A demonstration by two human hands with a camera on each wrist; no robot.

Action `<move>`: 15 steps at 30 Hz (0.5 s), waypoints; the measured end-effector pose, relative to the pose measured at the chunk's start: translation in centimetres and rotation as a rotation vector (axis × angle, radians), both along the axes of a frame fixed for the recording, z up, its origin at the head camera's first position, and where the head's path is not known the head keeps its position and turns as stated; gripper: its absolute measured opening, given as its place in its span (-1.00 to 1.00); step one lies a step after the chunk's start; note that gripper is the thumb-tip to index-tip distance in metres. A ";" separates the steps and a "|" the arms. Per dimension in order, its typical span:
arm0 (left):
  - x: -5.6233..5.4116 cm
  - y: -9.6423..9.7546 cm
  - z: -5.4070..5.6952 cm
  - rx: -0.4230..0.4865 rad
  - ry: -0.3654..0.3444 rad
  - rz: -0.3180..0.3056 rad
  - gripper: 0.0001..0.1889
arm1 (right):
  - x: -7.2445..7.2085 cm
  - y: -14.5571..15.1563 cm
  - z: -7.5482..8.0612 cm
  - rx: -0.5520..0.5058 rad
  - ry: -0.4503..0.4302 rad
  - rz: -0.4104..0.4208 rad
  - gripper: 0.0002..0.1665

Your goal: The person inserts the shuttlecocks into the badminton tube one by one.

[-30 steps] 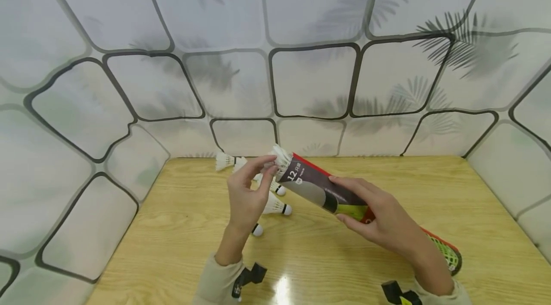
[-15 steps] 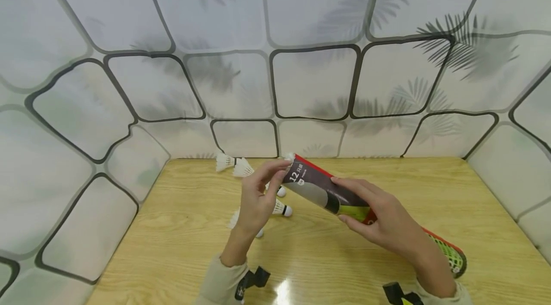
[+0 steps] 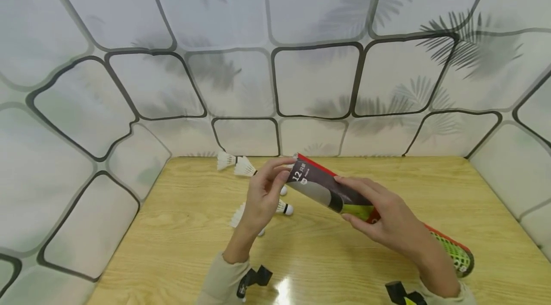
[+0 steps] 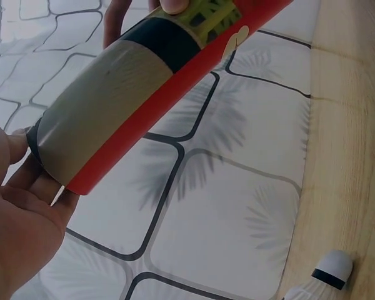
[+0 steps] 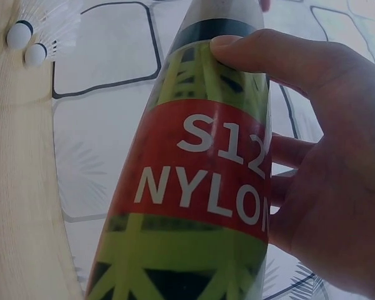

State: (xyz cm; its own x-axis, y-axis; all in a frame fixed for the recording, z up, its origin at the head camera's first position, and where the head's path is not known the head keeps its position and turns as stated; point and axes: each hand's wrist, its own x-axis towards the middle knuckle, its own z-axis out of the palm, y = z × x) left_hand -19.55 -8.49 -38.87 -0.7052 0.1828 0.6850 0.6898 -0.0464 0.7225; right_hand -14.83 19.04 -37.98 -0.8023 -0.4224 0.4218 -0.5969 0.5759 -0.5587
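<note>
My right hand [image 3: 393, 214] grips a long printed shuttlecock tube [image 3: 318, 185] round its middle, thumb on one side and fingers on the other. In the right wrist view the tube's label [image 5: 200, 162] reads "NYLON". The tube slants over the table, its mouth up towards my left hand [image 3: 264, 195]. The left fingers are bent at that mouth, thumb right at the rim [image 4: 34, 147]. A bit of white shuttlecock [image 3: 295, 156] shows at the mouth between fingers and tube; its remainder is hidden inside.
Several white shuttlecocks lie on the wooden table [image 3: 185, 233], left of the tube: one at the back [image 3: 225, 160], one beside it [image 3: 245, 167], one nearer [image 3: 281, 207], partly behind the left hand. A patterned cloth wall [image 3: 318, 80] surrounds the table's back and sides.
The white shuttlecock skirt that stuck out of the tube's mouth has gone into it, with the left hand moving right against the rim. The tube has shifted slightly right in the right hand.
</note>
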 end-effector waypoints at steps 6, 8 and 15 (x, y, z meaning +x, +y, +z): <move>0.0 -0.1 0.1 -0.007 -0.009 0.012 -0.74 | -0.1 0.0 0.0 -0.006 -0.007 0.005 -0.06; 0.1 -0.2 0.2 -0.001 -0.013 0.011 -0.74 | -0.2 0.0 0.0 -0.005 -0.008 0.005 -0.06; -0.5 -1.3 0.2 0.026 0.029 0.067 -0.75 | -0.3 0.6 0.1 -0.018 0.048 0.002 -0.07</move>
State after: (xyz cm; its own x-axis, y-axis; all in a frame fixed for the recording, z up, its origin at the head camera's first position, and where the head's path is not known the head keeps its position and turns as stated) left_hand -20.02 -9.82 -38.69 -0.6951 0.1177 0.7092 0.7126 -0.0179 0.7014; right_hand -15.10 19.67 -37.84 -0.7799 -0.4161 0.4676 -0.6246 0.5648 -0.5392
